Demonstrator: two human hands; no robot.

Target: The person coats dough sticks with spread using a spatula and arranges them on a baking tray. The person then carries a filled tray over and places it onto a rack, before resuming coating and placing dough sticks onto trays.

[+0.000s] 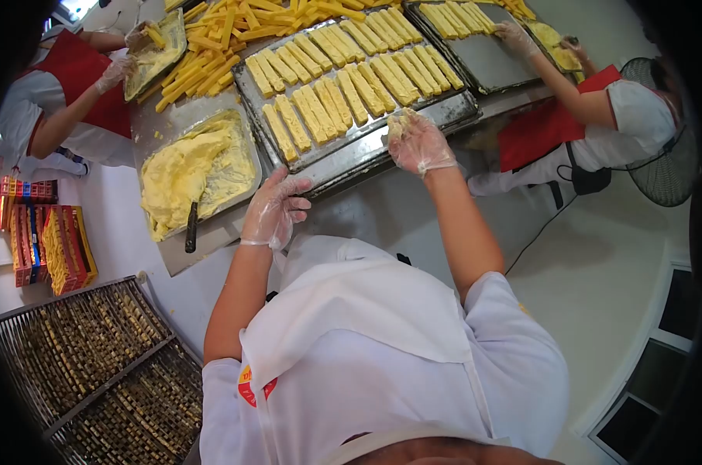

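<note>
Rows of coated yellow sticks (320, 108) lie on a dark metal tray (343, 174) in front of me. My left hand (277, 205), in a clear plastic glove, is held near the tray's left front corner, fingers apart and nothing in it. My right hand (419, 143), gloved and smeared with cream, is at the tray's front edge with its fingers curled; whatever they hold is too small to make out. To the left, a shallow tray (252, 167) bears a mound of pale yellow cream (184, 167), with a black-handled tool (191, 229) resting in it.
Uncoated yellow sticks (211, 46) are piled behind. A co-worker (80, 85) works at the left over a cream tray (173, 39); another (591, 108) reaches over a tray (490, 66) at the right. Racks (118, 364), red boxes (49, 232) and a fan (661, 155) stand around.
</note>
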